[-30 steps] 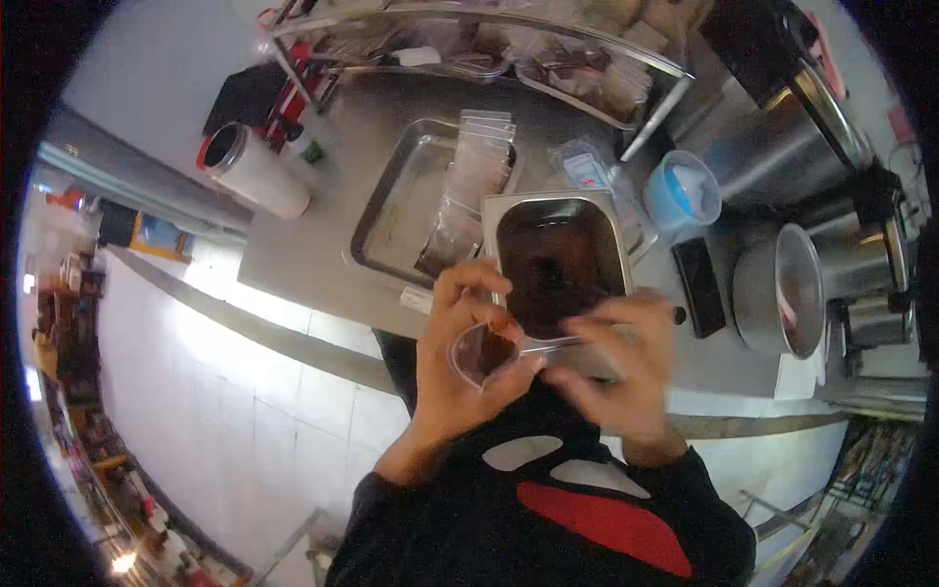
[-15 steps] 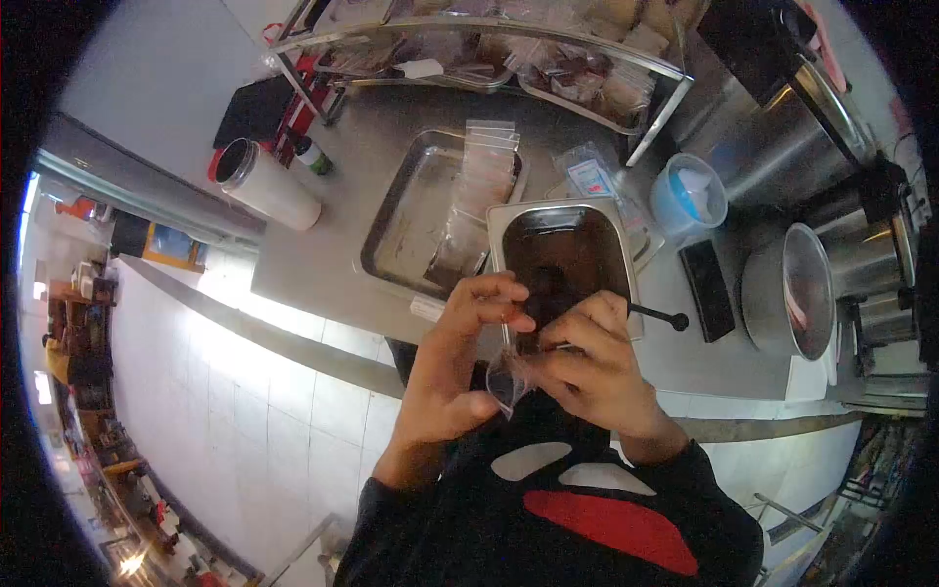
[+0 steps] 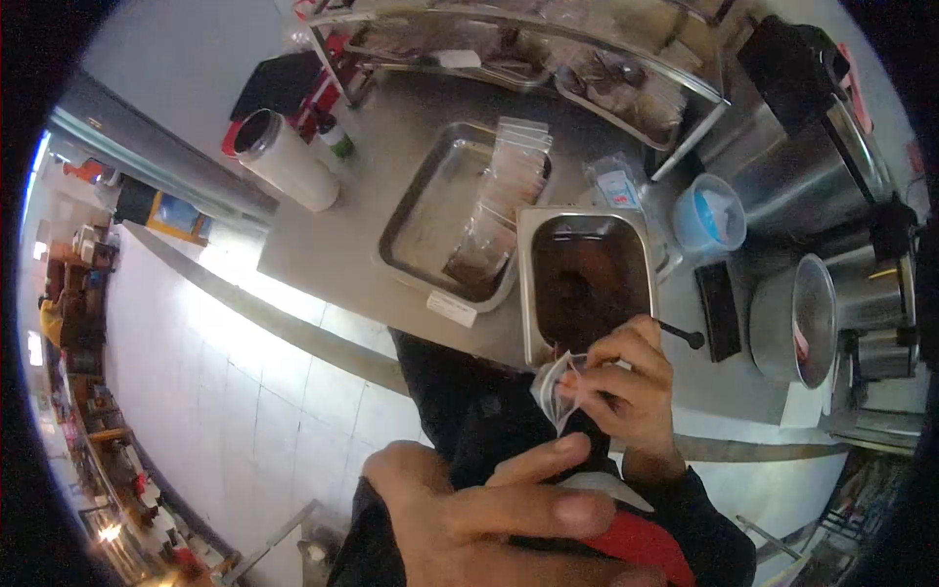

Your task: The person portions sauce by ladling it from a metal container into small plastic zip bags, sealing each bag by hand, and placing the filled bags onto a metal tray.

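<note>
A small clear plastic bag (image 3: pixel 558 399) hangs from my right hand (image 3: pixel 628 386), whose fingers pinch it just in front of the steel container (image 3: pixel 525 293). Dark brown liquid (image 3: pixel 587 274) fills much of that container. From its right side sticks out a black handle (image 3: pixel 682 336); its other end is hidden. My left hand (image 3: pixel 479 509) is close to the camera, apart from the bag, its fingers stretched out and holding nothing. Left of the container, a metal tray (image 3: pixel 401 220) holds a row of overlapping flat clear packets (image 3: pixel 509 176) with dark contents.
A rack (image 3: pixel 548 20) with trays of packets spans the back. A white tumbler (image 3: pixel 293 171) and small bottle (image 3: pixel 335 137) stand left. To the right are a blue tub (image 3: pixel 709 215), a dark flat object (image 3: pixel 719 311) and a large metal pot (image 3: pixel 778 323).
My left hand has let go of the bag and come down toward the camera. My right hand still holds the bag, and the view has shifted slightly.
</note>
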Tool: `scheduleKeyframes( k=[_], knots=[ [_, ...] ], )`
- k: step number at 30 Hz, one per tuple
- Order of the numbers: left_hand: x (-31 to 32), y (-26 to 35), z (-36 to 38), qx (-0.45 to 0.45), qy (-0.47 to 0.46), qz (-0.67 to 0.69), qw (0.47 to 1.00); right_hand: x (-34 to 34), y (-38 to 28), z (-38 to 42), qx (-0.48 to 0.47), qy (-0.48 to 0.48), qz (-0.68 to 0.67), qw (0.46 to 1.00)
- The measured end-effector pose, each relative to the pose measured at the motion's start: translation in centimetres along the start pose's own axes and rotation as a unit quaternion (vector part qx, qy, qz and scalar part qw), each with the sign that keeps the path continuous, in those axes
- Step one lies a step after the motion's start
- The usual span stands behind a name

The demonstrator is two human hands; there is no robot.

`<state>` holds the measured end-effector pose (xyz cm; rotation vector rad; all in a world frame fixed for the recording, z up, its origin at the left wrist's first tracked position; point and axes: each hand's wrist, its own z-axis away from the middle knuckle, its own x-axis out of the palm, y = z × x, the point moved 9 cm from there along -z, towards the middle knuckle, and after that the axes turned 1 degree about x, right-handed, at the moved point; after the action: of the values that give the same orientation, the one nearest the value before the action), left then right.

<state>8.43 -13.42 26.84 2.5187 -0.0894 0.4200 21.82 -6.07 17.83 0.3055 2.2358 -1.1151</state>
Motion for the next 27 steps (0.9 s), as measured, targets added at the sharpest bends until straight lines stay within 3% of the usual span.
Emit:
scheduleKeyframes(
  k=[3, 6, 9, 11, 12, 14, 17, 19, 21, 27],
  knots=[
    [-0.6, 0.1, 0.6, 0.014, 0.012, 0.056, 0.998, 0.0, 0.1, 0.0, 0.008, 0.004, -0.006, 1.0],
    [-0.3, 0.4, -1.5, -0.061, -0.015, 0.02, 0.998, -0.2, 0.1, -0.2, 0.01, 0.032, -0.006, 0.999],
    [-0.7, -0.3, -0.8, -0.023, 0.024, 0.033, 0.999, -0.4, -0.1, -0.4, -0.005, 0.056, -0.005, 0.998],
    [-2.1, -0.8, 0.6, -0.117, 0.067, -0.005, 0.991, -0.5, 0.0, -0.5, 0.022, 0.047, -0.009, 0.999],
    [-3.7, 0.5, 2.5, -0.248, 0.084, -0.06, 0.963, -0.5, 0.1, -0.5, 0.036, 0.044, -0.011, 0.998],
    [-5.3, -0.3, 3.2, -0.348, 0.057, -0.15, 0.924, -0.6, 0.0, -0.8, 0.019, 0.062, -0.016, 0.998],
    [-6.1, -7.0, 1.5, -0.252, -0.024, -0.187, 0.949, -0.7, 0.2, -0.9, 0.023, 0.082, -0.002, 0.996],
    [-6.7, -9.5, 3.5, -0.235, -0.025, -0.138, 0.962, -0.3, 0.1, -1.0, 0.032, 0.094, 0.01, 0.995],
    [-6.2, -10.6, 5.8, -0.286, -0.022, -0.125, 0.95, 0.4, -0.2, -1.4, 0.03, 0.094, 0.016, 0.995],
    [-7.4, -10.6, 6.6, -0.269, -0.018, -0.21, 0.94, 1.8, -0.4, -1.7, 0.034, 0.079, -0.011, 0.996]
  ],
)
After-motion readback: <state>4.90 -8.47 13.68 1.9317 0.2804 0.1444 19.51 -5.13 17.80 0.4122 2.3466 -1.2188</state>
